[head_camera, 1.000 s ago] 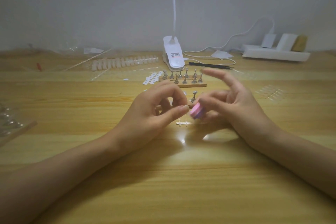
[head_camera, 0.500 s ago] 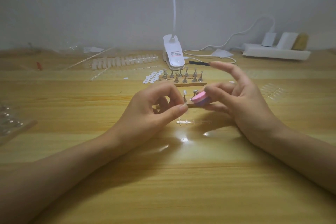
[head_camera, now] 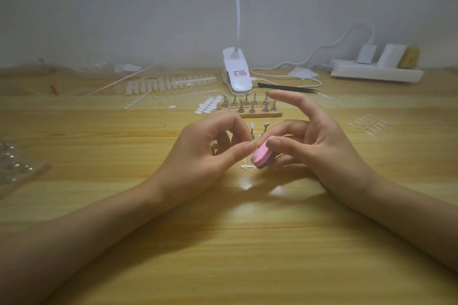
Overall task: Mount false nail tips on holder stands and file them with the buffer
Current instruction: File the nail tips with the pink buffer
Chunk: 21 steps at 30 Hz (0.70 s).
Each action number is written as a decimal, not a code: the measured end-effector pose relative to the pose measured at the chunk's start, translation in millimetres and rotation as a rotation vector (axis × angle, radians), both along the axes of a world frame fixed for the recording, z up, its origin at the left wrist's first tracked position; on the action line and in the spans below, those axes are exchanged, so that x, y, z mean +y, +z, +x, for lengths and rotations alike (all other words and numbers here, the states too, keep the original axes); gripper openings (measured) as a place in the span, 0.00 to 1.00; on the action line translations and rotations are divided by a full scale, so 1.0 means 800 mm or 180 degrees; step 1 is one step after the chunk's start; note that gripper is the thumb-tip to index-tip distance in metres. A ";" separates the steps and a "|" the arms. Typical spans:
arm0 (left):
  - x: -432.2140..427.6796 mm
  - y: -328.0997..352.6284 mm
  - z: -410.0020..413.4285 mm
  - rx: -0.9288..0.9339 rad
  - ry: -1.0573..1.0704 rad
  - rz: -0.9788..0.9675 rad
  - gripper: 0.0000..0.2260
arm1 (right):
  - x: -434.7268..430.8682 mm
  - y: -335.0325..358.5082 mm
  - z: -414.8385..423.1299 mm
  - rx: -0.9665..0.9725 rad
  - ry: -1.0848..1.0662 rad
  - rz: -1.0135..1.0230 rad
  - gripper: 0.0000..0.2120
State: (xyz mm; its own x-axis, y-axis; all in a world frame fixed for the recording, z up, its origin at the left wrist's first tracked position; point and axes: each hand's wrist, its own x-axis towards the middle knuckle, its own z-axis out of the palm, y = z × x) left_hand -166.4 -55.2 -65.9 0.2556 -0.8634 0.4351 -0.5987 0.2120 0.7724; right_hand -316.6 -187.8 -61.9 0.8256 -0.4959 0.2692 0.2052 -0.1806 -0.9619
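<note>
Buffer [head_camera: 262,156]: pink, mid-tabletop [head_camera: 223,242], between the hands.
Right hand [head_camera: 314,141]: pinches the buffer, forefinger lifted straight.
Left hand [head_camera: 208,156]: thumb and forefinger pinch a pale nail tip [head_camera: 251,143] against the buffer.
Holder stands [head_camera: 250,105]: rows just beyond the hands.

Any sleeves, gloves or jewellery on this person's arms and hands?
Left hand and right hand are bare: no gloves, rings, watch or bracelet show. Both forearms are uncovered to the picture's edge, no sleeve in view. Visible nails look short, unpainted.
</note>
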 end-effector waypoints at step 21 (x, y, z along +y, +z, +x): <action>-0.002 -0.003 0.001 -0.0032 -0.0033 -0.0067 0.05 | -0.009 -0.004 -0.003 -0.0058 -0.0004 0.0030 0.30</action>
State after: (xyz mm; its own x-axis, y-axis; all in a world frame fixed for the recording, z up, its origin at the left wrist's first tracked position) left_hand -165.6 -56.6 -67.9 0.2423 -0.8566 0.4556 -0.6040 0.2343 0.7618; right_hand -318.8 -195.1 -65.1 0.8199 -0.4996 0.2795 0.2225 -0.1718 -0.9597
